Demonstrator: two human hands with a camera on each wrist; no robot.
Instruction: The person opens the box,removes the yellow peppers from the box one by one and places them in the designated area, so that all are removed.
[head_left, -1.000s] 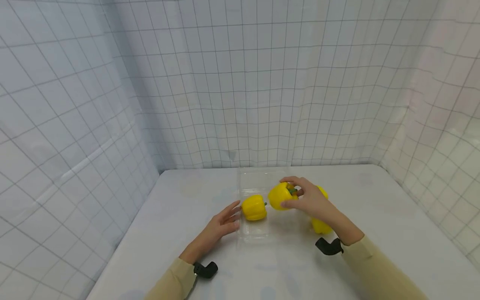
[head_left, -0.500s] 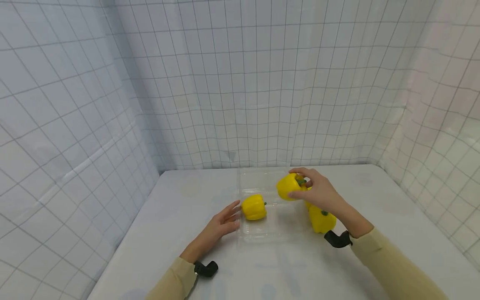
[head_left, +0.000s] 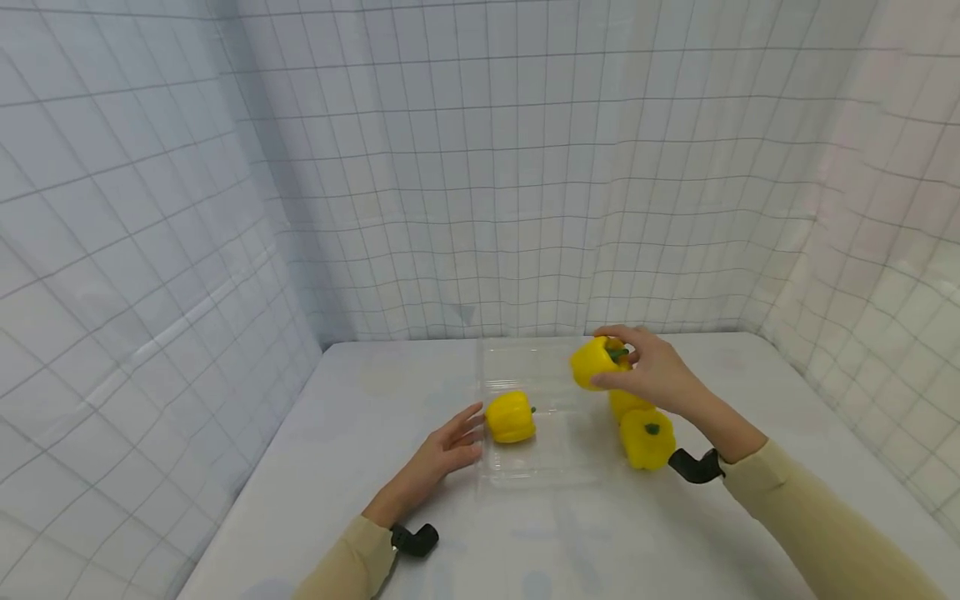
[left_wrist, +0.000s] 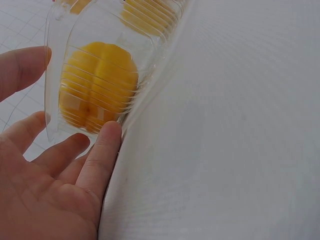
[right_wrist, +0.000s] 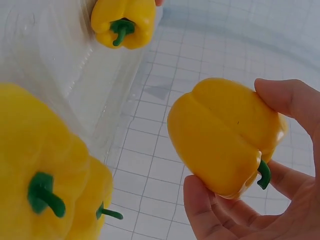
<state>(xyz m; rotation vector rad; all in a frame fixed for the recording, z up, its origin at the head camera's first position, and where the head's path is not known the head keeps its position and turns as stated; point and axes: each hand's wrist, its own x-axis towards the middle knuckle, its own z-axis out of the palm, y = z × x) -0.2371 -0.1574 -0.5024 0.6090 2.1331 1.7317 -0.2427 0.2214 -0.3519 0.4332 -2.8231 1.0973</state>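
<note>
My right hand (head_left: 660, 379) holds a yellow bell pepper (head_left: 592, 363) raised over the far right part of a clear plastic container (head_left: 517, 477). In the right wrist view, thumb and fingers grip this pepper (right_wrist: 225, 135) around its stem end, its green stem facing the palm. My left hand (head_left: 437, 458) lies at the container's left side; in the left wrist view its loosely extended fingers (left_wrist: 102, 160) touch the clear wall. Inside, next to that wall, rests another yellow pepper (head_left: 510, 417).
Two more yellow peppers, a near one (head_left: 648, 440) and one partly hidden behind it (head_left: 624, 403), sit at the container's right; whether they are inside is unclear. The white table (head_left: 360, 400) is enclosed by grid-patterned curtains (head_left: 480, 192).
The right hand has moved right and farther back with its pepper, bringing the two peppers at the right more into view. The left hand and the pepper beside it stay put.
</note>
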